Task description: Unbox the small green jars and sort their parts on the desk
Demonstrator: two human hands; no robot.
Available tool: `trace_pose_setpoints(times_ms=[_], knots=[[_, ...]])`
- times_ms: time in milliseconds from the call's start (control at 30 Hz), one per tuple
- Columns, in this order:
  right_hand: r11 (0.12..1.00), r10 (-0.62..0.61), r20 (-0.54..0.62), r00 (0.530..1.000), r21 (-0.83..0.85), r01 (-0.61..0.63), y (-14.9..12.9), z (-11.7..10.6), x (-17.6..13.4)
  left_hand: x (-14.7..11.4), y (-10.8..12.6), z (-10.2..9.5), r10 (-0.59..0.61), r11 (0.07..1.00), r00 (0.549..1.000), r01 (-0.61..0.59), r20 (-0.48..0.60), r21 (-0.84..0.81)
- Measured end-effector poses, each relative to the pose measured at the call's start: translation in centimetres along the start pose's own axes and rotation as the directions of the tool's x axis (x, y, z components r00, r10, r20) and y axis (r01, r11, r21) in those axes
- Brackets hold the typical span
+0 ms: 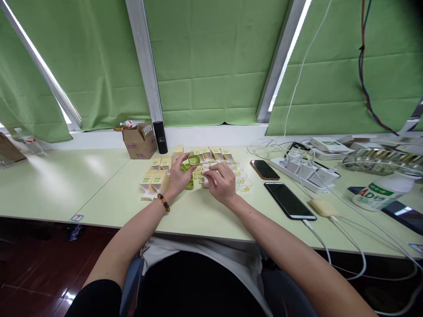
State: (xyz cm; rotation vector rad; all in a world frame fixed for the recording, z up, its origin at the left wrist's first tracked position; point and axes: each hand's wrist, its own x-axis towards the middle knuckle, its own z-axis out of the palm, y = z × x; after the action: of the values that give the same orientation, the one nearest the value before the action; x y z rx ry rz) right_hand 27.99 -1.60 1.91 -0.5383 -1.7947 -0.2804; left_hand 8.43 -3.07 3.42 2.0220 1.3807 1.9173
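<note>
My left hand (180, 174) grips a small green box (194, 160) by its edge and holds it tilted above the table, its hollow side facing me. To the right of it, my right hand (222, 181) is closed in a pinch; whatever may be between the fingertips is too small to make out. Below the hands lie small yellow pieces (198, 174) in rows and another green box (189, 185). Cream folded cartons with green panels (152, 180) stand left of my left hand, and more cartons (216, 154) stand behind. Clear plastic cups with yellow bits (245, 185) sit beside my right hand.
A brown cardboard box (140, 143) and a black cylinder (160, 137) stand at the back left. Two phones (291, 200) (265, 170), a white power strip (302, 174), a white bottle (385, 191) and loose charging cables (353, 251) lie to the right.
</note>
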Motion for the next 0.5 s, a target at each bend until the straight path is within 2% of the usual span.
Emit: trace_pose_setpoints(times_ms=[200, 367, 500], knots=[[1.0, 0.014, 0.247, 0.969, -0.019, -0.009, 0.4, 1.0, -0.7, 0.0, 0.0, 0.0, -0.061, 0.996, 0.997, 0.059, -0.045, -0.06], [0.992, 0.089, 0.365, 0.927, -0.119, -0.049, 1.1, 2.2, -1.3, 0.2, -0.3, 0.3, -0.139, 0.985, 0.988, 0.131, -0.065, -0.116], [0.977, 0.154, 0.499, 0.853, -0.208, -0.054, 0.8, 2.9, -0.8, 0.5, -0.6, 0.5, -0.232, 0.953, 0.971, 0.217, -0.05, -0.21]])
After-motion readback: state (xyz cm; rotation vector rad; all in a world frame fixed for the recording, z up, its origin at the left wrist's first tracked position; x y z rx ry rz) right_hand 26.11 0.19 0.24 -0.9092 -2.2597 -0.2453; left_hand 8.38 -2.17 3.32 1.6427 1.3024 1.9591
